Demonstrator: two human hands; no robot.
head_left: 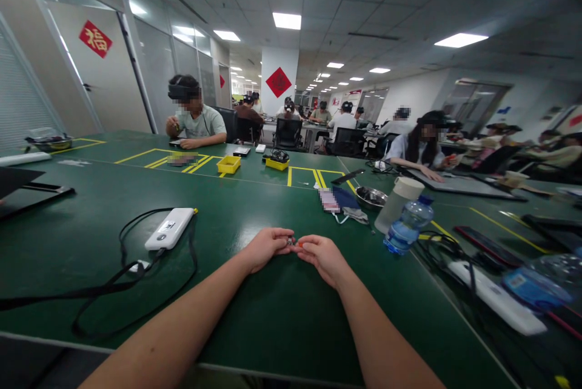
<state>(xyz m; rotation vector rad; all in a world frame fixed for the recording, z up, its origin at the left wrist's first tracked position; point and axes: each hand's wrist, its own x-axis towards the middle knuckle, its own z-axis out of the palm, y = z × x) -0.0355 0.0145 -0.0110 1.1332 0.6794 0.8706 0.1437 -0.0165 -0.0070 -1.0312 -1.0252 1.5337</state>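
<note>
Over the middle of the green table (218,316), my two hands meet almost fingertip to fingertip. My left hand (268,249) is closed in a pinch on a small metallic piece (290,242), too small to name. Between the thumb and fingers of my right hand (324,257) is a small orange-red piece (301,244), mostly covered by the fingers. Whether the two pieces touch, I cannot tell.
A white power bank (170,229) with black cables lies left. Rightward stand a water bottle (409,225), a pale tumbler (396,204) and a metal bowl (370,197). Yellow trays (228,165) sit farther back. Co-workers sit across the table, one person (195,116) at left.
</note>
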